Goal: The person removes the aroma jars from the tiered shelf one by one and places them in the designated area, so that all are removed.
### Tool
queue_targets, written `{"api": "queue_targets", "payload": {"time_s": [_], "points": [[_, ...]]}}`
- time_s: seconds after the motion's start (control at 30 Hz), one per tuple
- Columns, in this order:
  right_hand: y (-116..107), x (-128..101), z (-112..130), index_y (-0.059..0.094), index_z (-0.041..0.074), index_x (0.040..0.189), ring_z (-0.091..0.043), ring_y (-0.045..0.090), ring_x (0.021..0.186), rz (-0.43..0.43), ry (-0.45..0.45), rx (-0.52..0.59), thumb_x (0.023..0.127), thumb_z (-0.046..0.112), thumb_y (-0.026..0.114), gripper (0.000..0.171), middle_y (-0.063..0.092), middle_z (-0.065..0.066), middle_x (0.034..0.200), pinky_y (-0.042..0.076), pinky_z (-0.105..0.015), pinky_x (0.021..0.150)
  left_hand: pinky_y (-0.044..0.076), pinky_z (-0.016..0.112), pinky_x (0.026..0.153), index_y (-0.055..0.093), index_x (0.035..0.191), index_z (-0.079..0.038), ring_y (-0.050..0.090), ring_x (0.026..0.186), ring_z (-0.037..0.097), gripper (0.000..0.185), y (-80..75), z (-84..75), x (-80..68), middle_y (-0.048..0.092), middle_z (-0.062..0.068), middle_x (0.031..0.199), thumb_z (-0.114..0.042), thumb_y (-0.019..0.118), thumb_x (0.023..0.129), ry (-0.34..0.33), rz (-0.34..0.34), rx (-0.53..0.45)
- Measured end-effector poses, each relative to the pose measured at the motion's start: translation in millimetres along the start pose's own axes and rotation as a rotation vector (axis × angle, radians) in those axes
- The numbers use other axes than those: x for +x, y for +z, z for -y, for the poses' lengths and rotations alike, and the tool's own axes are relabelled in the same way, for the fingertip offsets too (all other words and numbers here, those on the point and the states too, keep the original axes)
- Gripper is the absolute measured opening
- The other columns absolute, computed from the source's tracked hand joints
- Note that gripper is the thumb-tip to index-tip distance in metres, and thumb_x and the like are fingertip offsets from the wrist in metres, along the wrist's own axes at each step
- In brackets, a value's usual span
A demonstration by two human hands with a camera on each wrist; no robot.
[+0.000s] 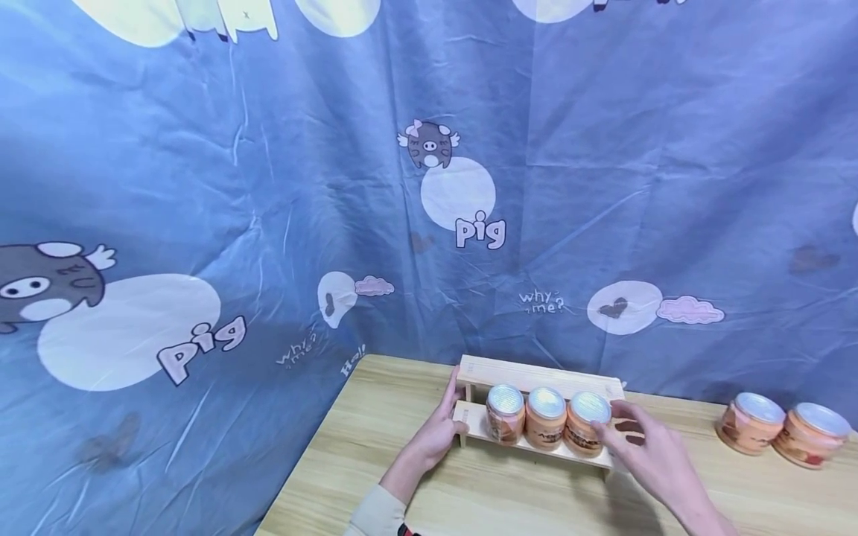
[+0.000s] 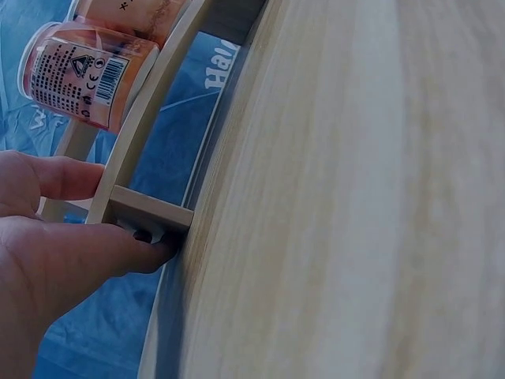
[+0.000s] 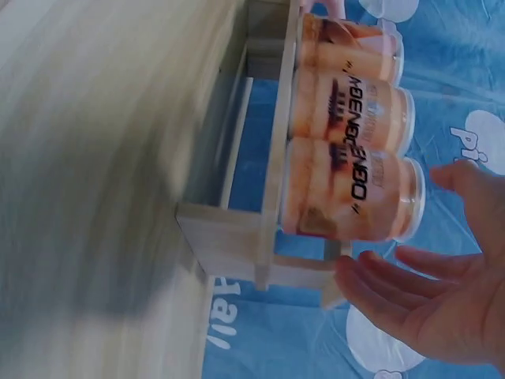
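A small two-step shelf made of pale wood [image 1: 536,383] is sitting on a light wooden table [image 1: 375,417], close to the back edge. Three little orange cans with shiny silver tops [image 1: 546,417] are standing in a row on the lower step, side by side and touching each other. In the right wrist view the cans [image 3: 347,142] are showing dark letters on their sides.

The left hand [image 1: 439,432] is holding the left end of the shelf. Its fingers [image 2: 47,178] are reaching up along the end of the shelf, and its thumb [image 2: 102,253] is pressing against the little wooden leg [image 2: 146,213] under the lower step. So this hand is gripping the shelf end between thumb and fingers. The nearest can [image 2: 83,71] is lying just above the fingers in the left wrist view, and the hand is not touching it.

The right hand [image 1: 646,450] is floating at the right end of the row, just beside the last can [image 1: 586,424]. Its fingers [image 3: 410,272] are spread out and almost straight, and they are holding nothing. From the pictures it is hard to tell if a fingertip is brushing the can or staying just off it.

Two more orange cans with silver tops [image 1: 780,430] are standing together on the table, far off to the right of the shelf, well apart from both hands.

A blue cloth with cartoon pigs and white circles [image 1: 268,223] is hanging behind the table.
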State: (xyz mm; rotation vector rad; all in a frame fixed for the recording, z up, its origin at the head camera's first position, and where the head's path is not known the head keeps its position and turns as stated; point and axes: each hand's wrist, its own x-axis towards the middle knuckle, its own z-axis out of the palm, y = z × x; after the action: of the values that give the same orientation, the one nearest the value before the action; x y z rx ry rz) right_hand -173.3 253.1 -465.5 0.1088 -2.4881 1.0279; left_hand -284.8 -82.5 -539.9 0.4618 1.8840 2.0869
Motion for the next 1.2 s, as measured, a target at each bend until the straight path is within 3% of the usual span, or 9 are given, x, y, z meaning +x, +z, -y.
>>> {"api": "queue_targets", "payload": {"time_s": [0.1,0.4,0.6,0.83,1.0,1.2], "points": [[10.1,-2.0,-1.9,0.061,-0.005,0.127,-0.036,0.071,0.086,0.024,-0.016,-0.022,0.086,0.036,0.082,0.062,0.07,-0.024,0.105,0.058,-0.047,0.073,0.011,0.06,0.116,0.005,0.162,-0.049,0.002,0.15,0.041,0.12,0.4,1.2,0.3,0.003,0.027,0.164,0.016,0.054,0.074,0.0,-0.003,0.003],[28.0,-0.2,-7.5,0.058,-0.011,0.126,-0.037,0.072,0.081,-0.029,-0.066,0.064,0.079,0.018,0.088,0.062,0.069,-0.03,0.101,0.059,-0.036,0.064,0.013,0.06,0.116,0.009,0.156,-0.061,0.007,0.15,0.039,0.121,-1.5,0.2,0.4,0.009,0.023,0.164,0.016,0.055,0.073,0.006,-0.009,0.008],[32.0,-1.0,-9.8,0.059,-0.012,0.124,-0.037,0.072,0.078,-0.074,-0.093,0.068,0.077,0.01,0.088,0.06,0.068,-0.032,0.1,0.059,-0.031,0.06,0.007,0.062,0.116,0.01,0.154,-0.064,0.001,0.151,0.038,0.12,-1.3,1.1,-0.1,0.005,0.023,0.166,0.014,0.055,0.075,-0.006,-0.007,0.022],[34.5,-0.9,-8.3,0.061,-0.012,0.123,-0.037,0.071,0.081,-0.111,-0.114,0.075,0.074,0.007,0.088,0.059,0.069,-0.029,0.096,0.058,-0.028,0.06,0.013,0.059,0.116,0.01,0.155,-0.063,0.008,0.15,0.038,0.12,-3.2,-0.2,1.4,0.009,0.021,0.164,0.016,0.054,0.075,0.002,0.003,0.012],[35.0,-1.8,-8.2,0.063,-0.01,0.122,-0.035,0.072,0.077,-0.118,-0.127,0.063,0.073,0.009,0.088,0.058,0.069,-0.029,0.096,0.058,-0.028,0.059,0.009,0.061,0.116,0.009,0.155,-0.063,0.001,0.151,0.038,0.12,-4.2,0.1,-0.1,0.005,0.022,0.165,0.015,0.054,0.075,-0.005,0.004,0.009],[29.5,-6.8,-6.3,0.06,-0.012,0.125,-0.035,0.072,0.075,-0.089,-0.079,0.056,0.076,0.011,0.087,0.061,0.068,-0.034,0.099,0.058,-0.03,0.059,0.012,0.061,0.116,0.009,0.155,-0.062,0.004,0.15,0.039,0.121,-1.0,1.8,-1.7,0.006,0.023,0.164,0.016,0.054,0.075,-0.004,0.019,-0.005]]}}
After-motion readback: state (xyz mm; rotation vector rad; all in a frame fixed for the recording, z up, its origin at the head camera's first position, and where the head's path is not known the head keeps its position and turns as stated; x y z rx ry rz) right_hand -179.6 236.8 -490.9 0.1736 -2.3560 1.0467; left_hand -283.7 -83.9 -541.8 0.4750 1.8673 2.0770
